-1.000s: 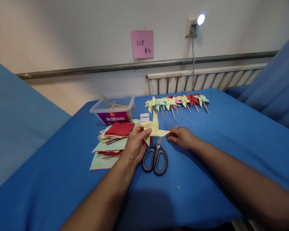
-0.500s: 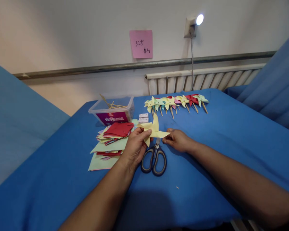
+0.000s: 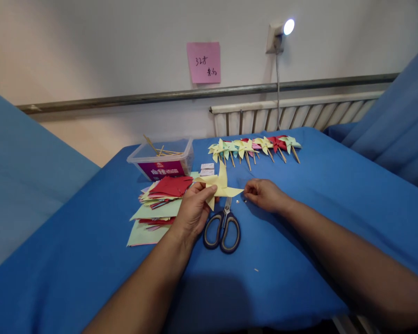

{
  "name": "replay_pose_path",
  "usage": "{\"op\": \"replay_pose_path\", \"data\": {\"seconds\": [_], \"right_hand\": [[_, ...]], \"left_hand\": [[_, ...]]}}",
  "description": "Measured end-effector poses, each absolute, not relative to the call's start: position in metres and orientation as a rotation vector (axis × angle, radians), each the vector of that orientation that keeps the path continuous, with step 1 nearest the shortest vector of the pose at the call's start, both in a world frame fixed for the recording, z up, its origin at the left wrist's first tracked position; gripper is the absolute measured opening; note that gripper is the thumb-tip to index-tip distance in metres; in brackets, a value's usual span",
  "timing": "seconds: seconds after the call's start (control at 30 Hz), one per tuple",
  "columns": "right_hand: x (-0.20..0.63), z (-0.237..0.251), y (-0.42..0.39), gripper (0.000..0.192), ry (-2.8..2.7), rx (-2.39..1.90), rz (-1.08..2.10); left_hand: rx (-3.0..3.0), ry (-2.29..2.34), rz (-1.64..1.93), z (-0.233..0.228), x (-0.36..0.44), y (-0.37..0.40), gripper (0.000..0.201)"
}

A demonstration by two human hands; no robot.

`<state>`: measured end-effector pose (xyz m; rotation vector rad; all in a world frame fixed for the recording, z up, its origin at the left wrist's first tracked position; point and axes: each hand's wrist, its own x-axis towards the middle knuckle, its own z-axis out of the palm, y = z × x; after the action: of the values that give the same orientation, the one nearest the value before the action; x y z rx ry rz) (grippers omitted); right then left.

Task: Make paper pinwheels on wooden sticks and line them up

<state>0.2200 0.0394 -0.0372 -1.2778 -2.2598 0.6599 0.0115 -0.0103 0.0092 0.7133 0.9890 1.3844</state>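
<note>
Yellow paper folded into a pinwheel [image 3: 223, 188] is held just beyond the scissors [image 3: 227, 212], overlapping the far end of their blades in view, pinched between the thumb and fingers of a worker's left hand [image 3: 195, 208]. Right of the scissors, the right hand [image 3: 264, 195] has its fingertips bunched beside the tip of one vane, near two tiny bits [image 3: 237, 202] on the cloth [image 3: 282, 278]; whether they grip anything cannot be told. The step in hand appears to be picking up a small part while the folds are pressed closed, and the next move would seem to call for a fine fingertip grasp and a steady left thumb. Pale and crisp, the pinwheel's pointed vanes reach up, down and sideways, no stick showing. Well beyond the scissors lie other pinwheels [image 3: 245, 149] on sticks; to the scissors' left, stacked papers [image 3: 170, 186].
</note>
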Motion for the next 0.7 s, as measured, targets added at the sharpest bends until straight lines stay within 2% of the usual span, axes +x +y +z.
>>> {"op": "replay_pose_path", "data": {"seconds": [0.37,0.43,0.57,0.7], "right_hand": [[0.221,-0.031,0.035,0.008,-2.481,-1.216,0.526],[0.219,-0.032,0.034,0.009,-2.465,-1.216,0.567],[0.215,-0.033,0.032,0.013,-2.416,-1.076,0.845],[0.215,-0.036,0.033,0.014,-2.485,-1.011,0.797]], "left_hand": [[0.719,1.007,1.374,0.011,0.012,-0.011,0.025],[0.725,1.008,1.371,0.011,0.012,-0.011,0.026],[0.727,1.004,1.368,0.011,0.012,-0.012,0.026],[0.726,1.007,1.352,0.011,0.012,-0.011,0.026]]}}
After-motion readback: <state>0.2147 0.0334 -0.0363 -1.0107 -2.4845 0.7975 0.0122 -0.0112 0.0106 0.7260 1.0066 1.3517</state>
